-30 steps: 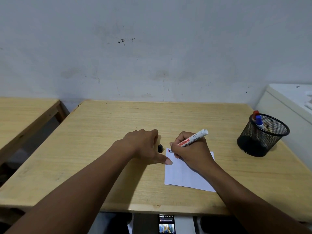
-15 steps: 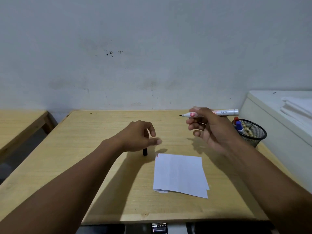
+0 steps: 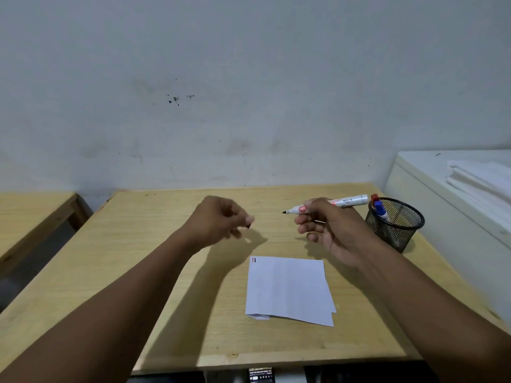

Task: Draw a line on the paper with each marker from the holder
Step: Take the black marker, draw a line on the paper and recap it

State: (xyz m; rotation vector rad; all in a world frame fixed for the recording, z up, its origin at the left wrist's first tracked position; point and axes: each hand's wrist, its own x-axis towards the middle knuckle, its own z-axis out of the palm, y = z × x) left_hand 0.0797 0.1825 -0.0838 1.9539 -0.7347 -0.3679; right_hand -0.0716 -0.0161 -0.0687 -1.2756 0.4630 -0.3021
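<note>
My right hand (image 3: pixel 331 230) holds an uncapped white marker (image 3: pixel 348 200) level above the wooden table (image 3: pixel 166 272), its black tip pointing left. My left hand (image 3: pixel 218 219) hovers to its left, fingers pinched on a small black cap (image 3: pixel 249 226), which is blurred. The folded white paper (image 3: pixel 287 288) lies below both hands, with short red and black marks (image 3: pixel 253 260) in its top left corner. At the table's right stands a black mesh holder (image 3: pixel 395 225) with a red marker (image 3: pixel 374 198) and a blue marker (image 3: pixel 381 210) in it.
A white cabinet (image 3: pixel 431 205) with stacked paper (image 3: pixel 484 178) stands right of the table, close to the holder. Another wooden table (image 3: pixel 27 217) is at the left, across a gap. A phone (image 3: pixel 260 375) shows below the table's front edge. A wall runs behind.
One second ago my right hand pressed the marker to the paper's corner, then it lifted away to the right. My left hand has risen, and the black cap has left the table with it.
</note>
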